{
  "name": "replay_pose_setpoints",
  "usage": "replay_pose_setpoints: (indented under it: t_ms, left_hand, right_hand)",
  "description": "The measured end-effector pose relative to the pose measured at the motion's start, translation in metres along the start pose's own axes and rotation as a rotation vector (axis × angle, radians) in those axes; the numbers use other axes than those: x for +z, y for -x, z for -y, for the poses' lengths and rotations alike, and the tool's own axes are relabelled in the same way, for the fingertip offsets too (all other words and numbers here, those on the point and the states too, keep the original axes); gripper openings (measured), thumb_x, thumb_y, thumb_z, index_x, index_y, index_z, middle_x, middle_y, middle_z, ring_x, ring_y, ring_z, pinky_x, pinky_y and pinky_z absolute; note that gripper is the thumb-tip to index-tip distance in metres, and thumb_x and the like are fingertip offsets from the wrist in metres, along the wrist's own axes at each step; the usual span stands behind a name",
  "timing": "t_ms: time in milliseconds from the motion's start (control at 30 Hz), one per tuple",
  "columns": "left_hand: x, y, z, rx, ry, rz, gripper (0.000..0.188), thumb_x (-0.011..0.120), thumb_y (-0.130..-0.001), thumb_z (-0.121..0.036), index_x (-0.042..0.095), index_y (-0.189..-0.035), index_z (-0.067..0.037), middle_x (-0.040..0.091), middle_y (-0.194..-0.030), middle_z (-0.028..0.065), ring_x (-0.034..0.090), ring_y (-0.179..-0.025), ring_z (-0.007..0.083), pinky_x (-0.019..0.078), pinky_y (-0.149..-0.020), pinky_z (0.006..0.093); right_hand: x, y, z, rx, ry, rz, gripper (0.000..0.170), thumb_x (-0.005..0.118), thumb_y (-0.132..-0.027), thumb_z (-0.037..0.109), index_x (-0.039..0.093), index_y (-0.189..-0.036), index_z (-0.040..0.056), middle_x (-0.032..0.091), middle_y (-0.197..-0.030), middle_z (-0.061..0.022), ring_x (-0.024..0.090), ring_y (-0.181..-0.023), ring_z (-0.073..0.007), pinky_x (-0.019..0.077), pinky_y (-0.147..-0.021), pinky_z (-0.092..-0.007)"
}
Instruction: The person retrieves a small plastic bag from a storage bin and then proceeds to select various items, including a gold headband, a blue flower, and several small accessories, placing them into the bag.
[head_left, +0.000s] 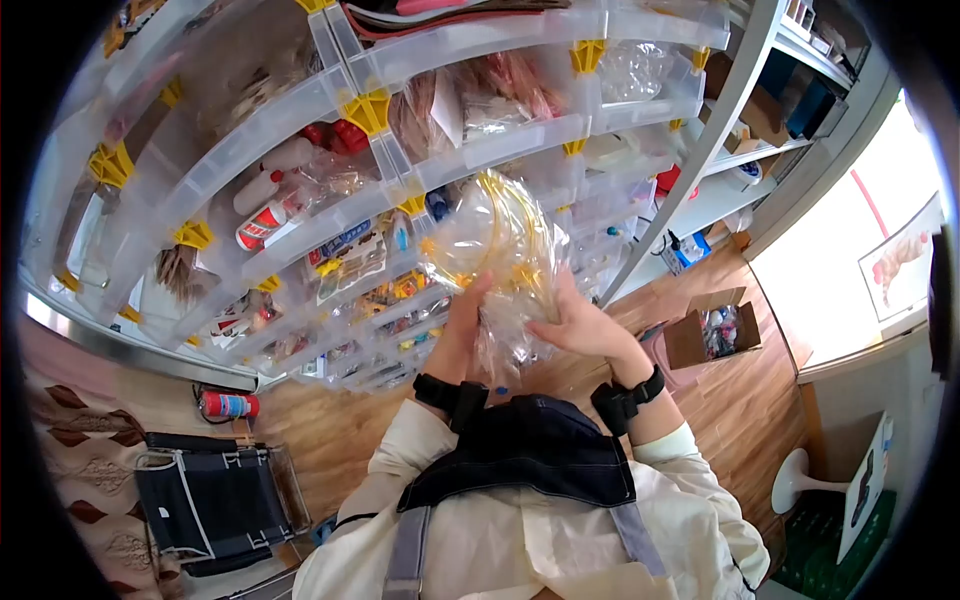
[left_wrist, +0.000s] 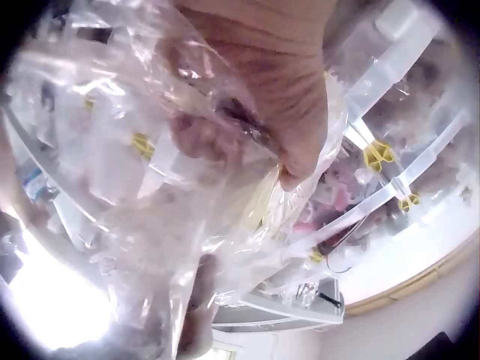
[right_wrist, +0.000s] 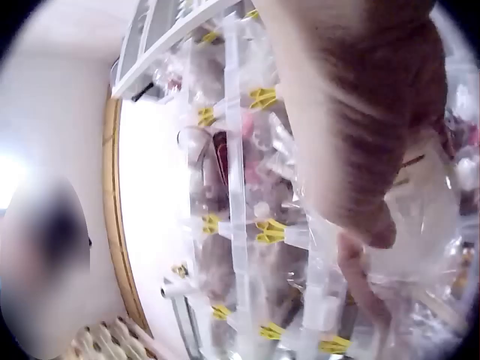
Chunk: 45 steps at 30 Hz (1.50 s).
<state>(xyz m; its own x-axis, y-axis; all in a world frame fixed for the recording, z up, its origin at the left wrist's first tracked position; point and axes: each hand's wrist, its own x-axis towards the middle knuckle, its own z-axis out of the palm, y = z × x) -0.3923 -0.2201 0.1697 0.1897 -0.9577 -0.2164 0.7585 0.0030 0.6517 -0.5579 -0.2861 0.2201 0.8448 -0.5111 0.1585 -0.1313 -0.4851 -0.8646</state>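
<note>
A clear, crinkled plastic bag (head_left: 500, 235) with yellow strips and orange-yellow pieces inside is held up in front of the drawers. My left hand (head_left: 465, 318) grips its near left side, thumb on the plastic. From the other side my right hand (head_left: 582, 322) pinches the bag's right edge. In the left wrist view, the left hand (left_wrist: 262, 82) bends over loose film, and shiny plastic covers part of its fingers. The right wrist view shows the right hand (right_wrist: 367, 142) from close up, with thumb and fingertips meeting at the film. Loose film hangs below both hands.
Stacked clear drawers (head_left: 270, 225) with yellow clips (head_left: 367, 112) fill the wall ahead, holding bagged goods and bottles. White shelves (head_left: 735, 165) stand at right. On the wooden floor are an open cardboard box (head_left: 690, 345), a fire extinguisher (head_left: 229, 405) and a dark folding chair (head_left: 215, 500).
</note>
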Motion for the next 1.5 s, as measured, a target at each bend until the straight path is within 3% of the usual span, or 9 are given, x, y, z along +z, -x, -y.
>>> replay_pose_setpoints:
  t_ms: [267,367,567,733,833,900,1033,1367,1500]
  left_hand:
    - [-0.016,-0.004,0.007,0.185,-0.245,0.104,0.057,0.053,-0.077,-0.034,0.036,-0.120,-0.002,0.049,-0.112,0.0121,0.050,-0.099,0.0241,0.0432,-0.083,0.0354]
    - [0.045,0.043,-0.012,-0.004,0.092,0.050,0.054,0.056,-0.076,-0.030,0.038,-0.119,-0.003,0.049,-0.112,0.0106,0.049,-0.100,0.0229,0.0424,-0.084,0.0336]
    - [-0.042,0.011,0.006,0.029,0.449,0.529,0.058,0.058,-0.068,-0.040,0.043,-0.113,-0.005,0.051,-0.106,0.0121,0.051,-0.096,0.0249,0.0430,-0.084,0.0370]
    - [-0.050,0.023,0.005,0.061,0.272,0.127,0.055,0.059,-0.066,-0.034,0.045,-0.110,-0.004,0.051,-0.106,0.0123,0.052,-0.094,0.0252,0.0433,-0.083,0.0402]
    - [-0.029,0.036,-0.010,0.071,0.095,-0.069,0.055,0.060,-0.065,-0.031,0.046,-0.110,-0.003,0.051,-0.106,0.0118,0.052,-0.095,0.0250,0.0428,-0.084,0.0402]
    - [-0.036,0.027,-0.019,0.067,0.148,0.261,0.059,0.062,-0.062,-0.025,0.044,-0.113,-0.003,0.050,-0.109,0.0105,0.050,-0.098,0.0240,0.0397,-0.087,0.0361]
    - [0.025,0.023,-0.044,0.196,-0.427,0.205,0.063,0.070,-0.057,-0.017,0.046,-0.113,-0.001,0.052,-0.109,0.0085,0.049,-0.099,0.0217,0.0387,-0.085,0.0314]
    - [0.100,-0.030,-0.113,0.286,-1.340,0.405,0.045,0.064,-0.069,-0.017,0.049,-0.111,-0.008,0.057,-0.104,0.0097,0.056,-0.090,0.0168,0.0434,-0.076,0.0288]
    - [0.159,-0.076,-0.139,0.990,-2.265,0.277,0.039,0.049,-0.076,-0.020,0.046,-0.115,-0.015,0.050,-0.115,0.0059,0.057,-0.086,0.0267,0.0481,-0.068,0.0359]
  right_hand:
    - [-0.003,0.001,-0.011,0.059,-0.788,-0.117,0.064,0.063,-0.073,0.010,0.026,-0.124,-0.0013,0.034,-0.123,-0.0119,0.036,-0.110,-0.0157,0.0332,-0.089,-0.0300]
    - [0.004,0.004,0.002,0.174,-0.492,-0.107,0.053,0.065,-0.070,0.012,0.039,-0.114,-0.0011,0.040,-0.117,-0.0116,0.043,-0.103,-0.0186,0.0369,-0.084,-0.0316]
    - [0.022,0.007,0.043,-0.480,0.383,-0.319,0.056,0.069,-0.059,0.014,0.046,-0.108,0.0010,0.039,-0.112,-0.0168,0.043,-0.100,-0.0331,0.0384,-0.083,-0.0384]
    - [0.038,0.006,0.047,-0.530,0.453,-0.282,0.070,0.068,-0.057,0.012,0.037,-0.118,0.0014,0.034,-0.121,-0.0200,0.042,-0.105,-0.0352,0.0382,-0.085,-0.0396]
    - [0.050,0.008,0.040,-0.446,0.156,-0.298,0.077,0.065,-0.061,0.010,0.024,-0.126,0.0021,0.035,-0.122,-0.0225,0.044,-0.105,-0.0349,0.0383,-0.086,-0.0378]
    - [0.039,0.018,0.045,-0.117,-0.350,-0.149,0.080,0.063,-0.067,0.010,0.013,-0.129,0.0024,0.045,-0.114,-0.0234,0.048,-0.103,-0.0326,0.0388,-0.085,-0.0350]
    - [0.026,0.016,0.011,0.085,-0.276,-0.270,0.037,0.059,-0.076,0.016,0.048,-0.108,0.0010,0.059,-0.089,-0.0116,0.056,-0.076,-0.0190,0.0438,-0.068,-0.0290]
    - [-0.032,0.025,-0.014,0.026,-0.638,-0.951,0.023,0.056,-0.079,0.011,0.052,-0.098,-0.0024,0.058,-0.086,-0.0026,0.054,-0.077,-0.0115,0.0419,-0.069,-0.0241]
    - [-0.055,0.030,-0.016,-0.096,-0.171,-1.097,0.028,0.056,-0.077,0.008,0.050,-0.101,-0.0040,0.060,-0.086,-0.0054,0.055,-0.076,-0.0122,0.0432,-0.068,-0.0250]
